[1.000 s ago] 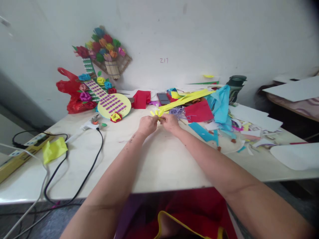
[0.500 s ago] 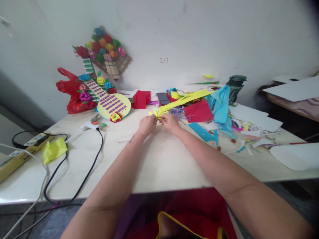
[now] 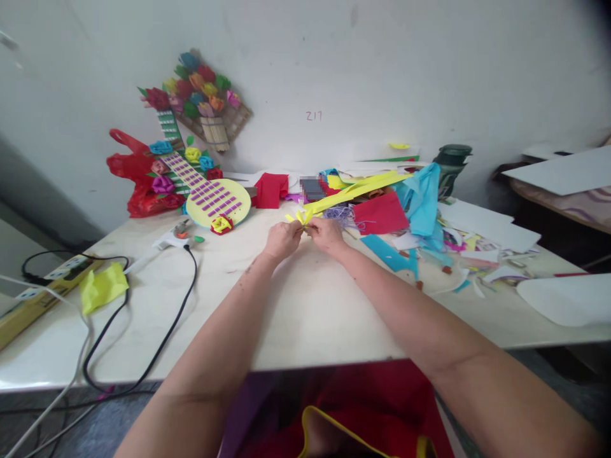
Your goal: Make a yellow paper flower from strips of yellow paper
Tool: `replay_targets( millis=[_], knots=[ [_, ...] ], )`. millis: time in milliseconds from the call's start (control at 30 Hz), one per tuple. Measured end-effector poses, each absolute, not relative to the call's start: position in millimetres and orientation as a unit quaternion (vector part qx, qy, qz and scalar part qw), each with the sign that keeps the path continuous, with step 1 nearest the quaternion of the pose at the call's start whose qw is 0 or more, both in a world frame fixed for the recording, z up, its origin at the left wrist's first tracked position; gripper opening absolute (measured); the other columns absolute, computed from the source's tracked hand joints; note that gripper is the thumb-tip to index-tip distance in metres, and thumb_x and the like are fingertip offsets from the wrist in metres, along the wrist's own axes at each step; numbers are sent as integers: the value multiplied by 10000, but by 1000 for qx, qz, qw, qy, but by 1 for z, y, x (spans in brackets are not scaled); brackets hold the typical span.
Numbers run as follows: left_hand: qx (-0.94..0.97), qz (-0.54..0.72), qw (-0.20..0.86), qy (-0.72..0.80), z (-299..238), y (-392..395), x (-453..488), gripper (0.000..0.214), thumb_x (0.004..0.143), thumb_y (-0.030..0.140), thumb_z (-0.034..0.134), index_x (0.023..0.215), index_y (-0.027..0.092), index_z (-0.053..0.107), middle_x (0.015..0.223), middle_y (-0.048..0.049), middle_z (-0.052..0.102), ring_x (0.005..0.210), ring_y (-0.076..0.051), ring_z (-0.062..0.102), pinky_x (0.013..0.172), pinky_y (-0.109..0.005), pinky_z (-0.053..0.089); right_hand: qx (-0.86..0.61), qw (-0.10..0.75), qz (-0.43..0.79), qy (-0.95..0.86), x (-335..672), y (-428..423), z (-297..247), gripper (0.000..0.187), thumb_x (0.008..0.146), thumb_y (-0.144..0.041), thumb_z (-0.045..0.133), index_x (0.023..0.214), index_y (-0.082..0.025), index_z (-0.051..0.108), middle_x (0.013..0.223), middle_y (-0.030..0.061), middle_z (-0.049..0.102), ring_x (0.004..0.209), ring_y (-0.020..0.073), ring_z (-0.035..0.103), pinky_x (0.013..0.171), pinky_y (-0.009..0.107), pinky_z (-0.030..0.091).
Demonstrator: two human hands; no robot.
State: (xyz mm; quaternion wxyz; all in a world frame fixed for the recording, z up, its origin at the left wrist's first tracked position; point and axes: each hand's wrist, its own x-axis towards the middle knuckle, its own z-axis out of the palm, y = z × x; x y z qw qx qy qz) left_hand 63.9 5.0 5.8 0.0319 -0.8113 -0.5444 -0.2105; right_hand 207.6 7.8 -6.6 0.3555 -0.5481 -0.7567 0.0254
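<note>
Between my two hands, over the middle of the white table, is a yellow paper flower with narrow petals spread outward. My left hand pinches its base from the left, fingers closed. My right hand is closed on the same base from the right, the fingertips of both hands nearly meeting. The fingers hide the underside of the flower. Just behind it lie a long yellow paper strip and a tangle of purple shreds.
A paper guitar with paper roses leans at the back left. A glue gun, black cord and power strip lie left. On the right are red paper, blue crepe paper, white sheets and a dark bottle.
Both hands stay in nearly the same place, still pinching the yellow flower. The flower has turned slightly between the fingertips.
</note>
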Motion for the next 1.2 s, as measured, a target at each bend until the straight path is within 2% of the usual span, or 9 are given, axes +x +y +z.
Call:
replay_targets(
  millis=[167,333,567,733,833,1033,1200],
  knots=[
    [-822,-256,-109,-498,5,8,54,189,786,284,450,724,184,598,571,1,634,571,-126,582,584,-208,404,-482,386,130,-776,214,14,-6,105,727,-218,551,685,-159,627,615,-5,608,567,105,483,546,209,318],
    [-807,-251,-170,-506,3,9,55,183,778,300,461,730,168,579,572,-6,641,502,-118,560,525,-205,401,-471,367,163,-786,217,17,-8,111,723,-208,551,671,-135,618,583,-8,577,546,96,462,533,203,314],
    [-804,-214,-74,-551,11,3,62,256,806,300,424,667,173,598,579,-40,635,613,-157,593,595,-231,407,-497,344,55,-795,213,15,-11,160,783,-263,509,789,-175,643,731,34,659,652,141,541,586,235,330],
    [-804,-166,37,-569,8,1,66,262,832,285,383,823,177,620,771,-93,666,771,-224,612,648,-285,404,-534,285,-17,-795,209,8,-7,203,814,-274,465,839,-182,644,797,76,675,705,179,569,596,265,315],
    [-804,-155,79,-569,4,2,67,281,849,302,362,911,185,610,832,-101,665,800,-234,612,661,-296,401,-544,292,-28,-786,208,6,-6,209,816,-286,466,860,-189,645,823,76,676,726,181,569,612,264,319],
    [-809,-152,80,-562,5,0,66,279,862,312,349,927,201,596,819,-70,667,781,-207,613,651,-276,389,-542,345,-5,-766,208,7,-7,190,785,-280,497,768,-187,661,731,44,664,670,158,545,589,250,307],
    [-834,-173,26,-523,9,-2,61,250,854,289,361,878,212,598,764,-20,673,722,-164,603,615,-243,367,-509,376,90,-769,215,13,-7,120,722,-233,560,715,-158,653,656,6,625,592,115,493,551,221,300]
  ],
)
